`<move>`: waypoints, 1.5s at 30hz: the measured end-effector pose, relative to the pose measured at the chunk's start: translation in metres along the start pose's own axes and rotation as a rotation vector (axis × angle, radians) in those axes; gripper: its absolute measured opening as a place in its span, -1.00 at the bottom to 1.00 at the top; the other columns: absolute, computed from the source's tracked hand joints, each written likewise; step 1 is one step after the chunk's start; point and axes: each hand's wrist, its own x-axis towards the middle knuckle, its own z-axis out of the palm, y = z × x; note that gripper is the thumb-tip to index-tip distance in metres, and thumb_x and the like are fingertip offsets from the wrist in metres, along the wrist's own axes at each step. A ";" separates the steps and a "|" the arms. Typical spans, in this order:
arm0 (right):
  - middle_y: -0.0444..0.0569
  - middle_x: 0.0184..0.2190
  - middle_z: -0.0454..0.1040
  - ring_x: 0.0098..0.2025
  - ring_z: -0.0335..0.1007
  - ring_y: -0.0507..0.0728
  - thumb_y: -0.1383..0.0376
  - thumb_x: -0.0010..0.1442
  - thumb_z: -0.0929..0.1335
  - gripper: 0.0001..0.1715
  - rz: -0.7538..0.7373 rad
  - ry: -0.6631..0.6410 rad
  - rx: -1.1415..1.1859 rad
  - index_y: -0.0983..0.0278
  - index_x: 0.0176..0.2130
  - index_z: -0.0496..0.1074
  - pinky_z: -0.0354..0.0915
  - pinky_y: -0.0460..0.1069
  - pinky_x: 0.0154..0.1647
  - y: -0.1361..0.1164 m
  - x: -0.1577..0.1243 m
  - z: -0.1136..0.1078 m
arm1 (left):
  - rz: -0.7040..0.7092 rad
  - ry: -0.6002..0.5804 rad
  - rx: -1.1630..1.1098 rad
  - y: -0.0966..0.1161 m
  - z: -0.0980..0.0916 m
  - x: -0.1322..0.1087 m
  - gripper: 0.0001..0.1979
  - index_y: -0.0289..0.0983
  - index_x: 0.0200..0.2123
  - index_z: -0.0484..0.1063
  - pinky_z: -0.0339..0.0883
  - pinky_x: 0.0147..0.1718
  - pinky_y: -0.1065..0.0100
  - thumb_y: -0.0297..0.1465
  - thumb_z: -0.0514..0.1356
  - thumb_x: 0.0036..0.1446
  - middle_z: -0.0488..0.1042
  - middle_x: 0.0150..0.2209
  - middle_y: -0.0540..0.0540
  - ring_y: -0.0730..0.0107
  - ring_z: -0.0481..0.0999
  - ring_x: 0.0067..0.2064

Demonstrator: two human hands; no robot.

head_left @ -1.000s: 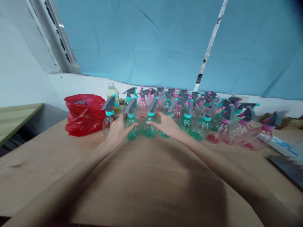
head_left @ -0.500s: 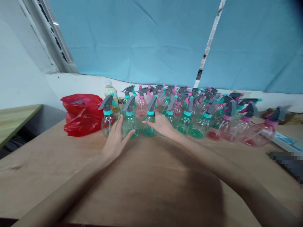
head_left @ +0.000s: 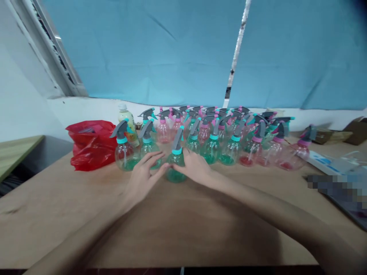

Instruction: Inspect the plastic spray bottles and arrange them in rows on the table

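Note:
A green spray bottle (head_left: 175,165) with a grey trigger and teal collar stands upright on the wooden table (head_left: 177,225), a little in front of the group. My left hand (head_left: 142,177) lies against its left side with fingers stretched out. My right hand (head_left: 195,168) wraps around its right side. Behind it stand several green and pink spray bottles (head_left: 220,133) packed in rows.
A red plastic bag (head_left: 88,144) lies at the left of the bottles. A drink bottle (head_left: 126,116) with pale liquid stands behind them. Papers and a dark flat object (head_left: 341,183) sit at the right. A green-topped table (head_left: 17,152) is at far left. Blue sheeting (head_left: 172,49) hangs behind.
Both hands have drawn nearer to me, bringing one green bottle forward out of the front row. The view has shifted slightly to the right.

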 end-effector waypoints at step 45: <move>0.08 0.01 0.41 0.07 0.32 0.18 0.13 0.28 0.21 -0.61 -0.152 -0.032 0.154 0.28 -0.01 0.35 0.27 0.13 0.09 0.198 -0.110 -0.018 | 0.105 -0.196 -0.517 0.118 0.130 0.064 -0.74 -0.20 -0.12 0.38 0.34 -0.32 0.32 -0.42 0.09 0.08 0.41 -0.36 -0.03 0.39 0.39 -0.40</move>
